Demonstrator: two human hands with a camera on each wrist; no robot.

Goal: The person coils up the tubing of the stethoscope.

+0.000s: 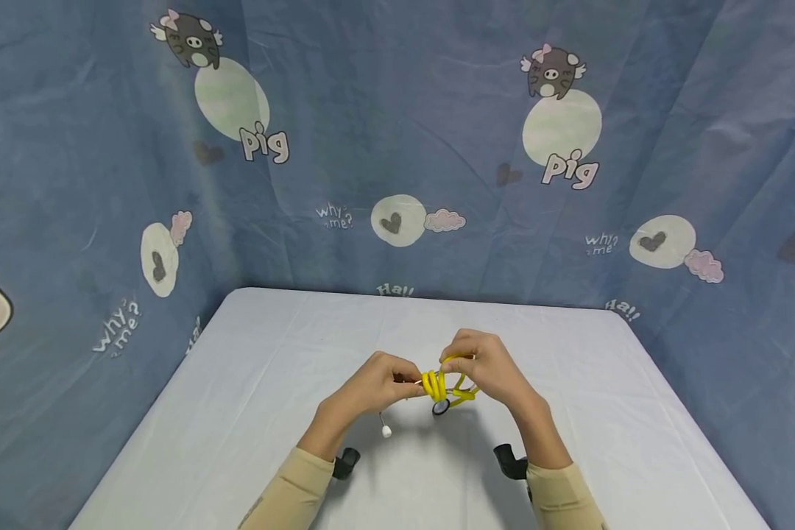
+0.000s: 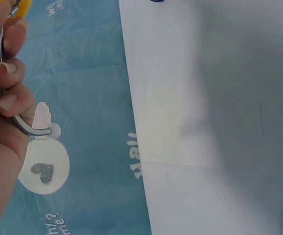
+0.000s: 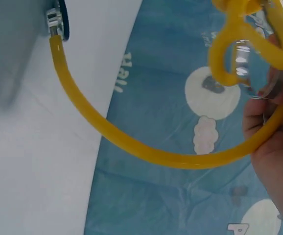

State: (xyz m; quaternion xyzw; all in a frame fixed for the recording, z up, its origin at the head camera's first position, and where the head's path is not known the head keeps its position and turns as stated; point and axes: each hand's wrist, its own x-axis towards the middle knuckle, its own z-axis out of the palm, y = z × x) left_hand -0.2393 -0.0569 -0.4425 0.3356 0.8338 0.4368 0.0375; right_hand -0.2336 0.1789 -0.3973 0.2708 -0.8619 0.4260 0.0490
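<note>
"Where's the stethoscope (image 1: 462,395)?"

"I see it held above the counter (image 1: 291,353), between the left hand (image 1: 376,380) and the right hand (image 1: 482,365). I'm placing everything by its yellow coil (image 1: 433,386)."

"Which way does it point?"

"Its long axis runs crosswise, left to right. The metal tubes (image 2: 28,129) point left from the coil; one white ear tip (image 1: 386,431) hangs lower, also left of it. The disc (image 1: 441,406) hangs just below the coil, black-rimmed face toward my head view."

"How's the grip?"

"Left fingers (image 2: 11,73) curl around the metal tubes, left of the coil; right fingers (image 1: 457,366) pinch yellow tubing (image 3: 195,161), right of it."
</note>
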